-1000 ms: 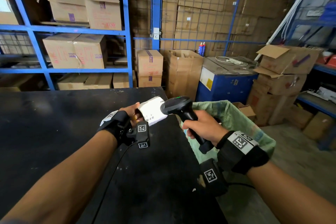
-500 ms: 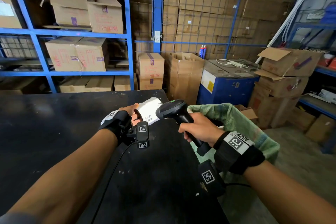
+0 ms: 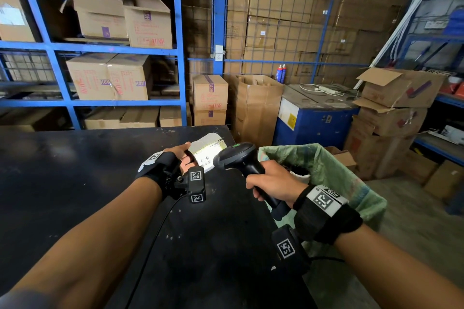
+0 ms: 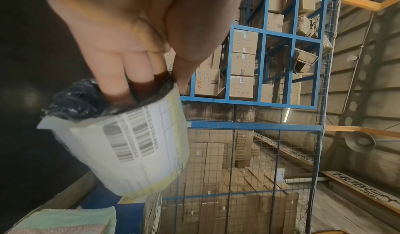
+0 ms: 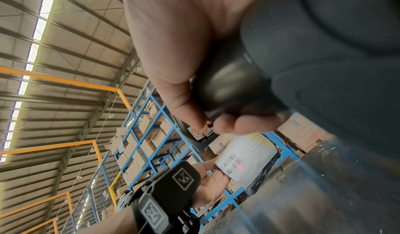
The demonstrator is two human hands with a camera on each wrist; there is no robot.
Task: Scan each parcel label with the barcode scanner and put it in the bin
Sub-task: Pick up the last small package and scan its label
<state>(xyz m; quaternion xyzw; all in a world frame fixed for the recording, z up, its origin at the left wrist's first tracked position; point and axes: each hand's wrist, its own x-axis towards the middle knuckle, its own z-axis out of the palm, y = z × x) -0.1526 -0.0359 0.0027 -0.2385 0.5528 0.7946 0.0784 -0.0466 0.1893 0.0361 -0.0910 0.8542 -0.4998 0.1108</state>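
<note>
Both forearms reach forward over the table (image 3: pixel 75 183). The left hand (image 3: pixel 180 158), palm turned inward, pinches the parcel (image 3: pixel 207 152) between thumb and fingers. The right hand (image 3: pixel 272 180), beside it, is fisted round the scanner (image 3: pixel 241 160) handle.

Blue steel racking (image 3: pixel 178 40) holds cardboard boxes (image 3: pixel 148 22); a wire mesh partition (image 3: pixel 288 20) fronts stacked cartons beneath a corrugated roof (image 5: pixel 65 41).

"ADH" on shelved carton (image 3: pixel 130 78)
</note>
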